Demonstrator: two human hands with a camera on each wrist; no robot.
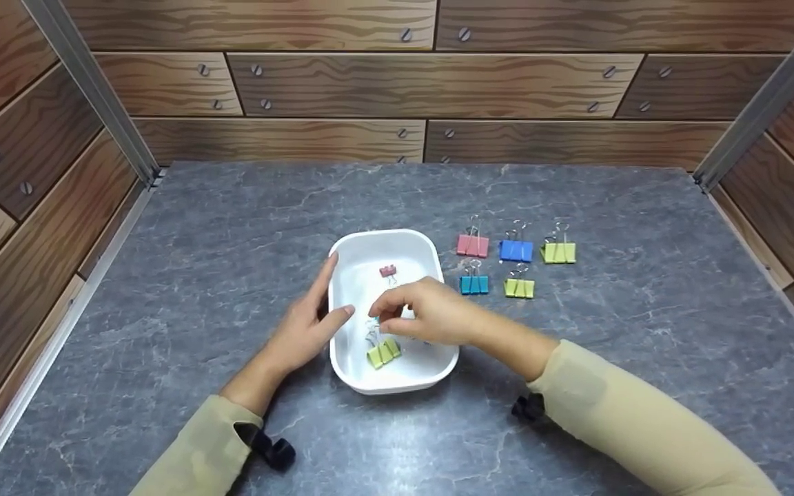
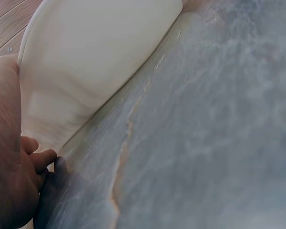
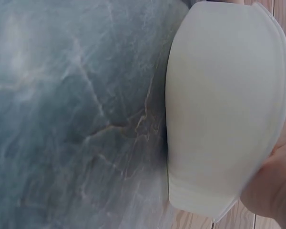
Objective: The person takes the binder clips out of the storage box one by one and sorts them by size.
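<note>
A white plastic tub [image 1: 384,242] stands on the table, its wall showing in both wrist views. My left hand [image 1: 304,331] holds its left side, thumb over the rim and fingers along the outside. Inside the tub, my right hand [image 1: 431,313] pinches a small light-blue binder clip [image 1: 375,321], mostly hidden by the fingertips. Just below those fingers lies a lime-green binder clip [image 1: 384,353] with its wire handles up. A small red binder clip [image 1: 387,271] rests towards the tub's far end. Part of the tub floor is hidden under the right hand.
Right of the tub, binder clips lie in two rows. The far row has a pink clip [image 1: 473,246], a blue clip [image 1: 516,251] and a lime clip [image 1: 560,253]. Nearer are a teal clip [image 1: 474,284] and a smaller lime clip [image 1: 520,288]. Wood-patterned panels [image 1: 431,86] enclose the table.
</note>
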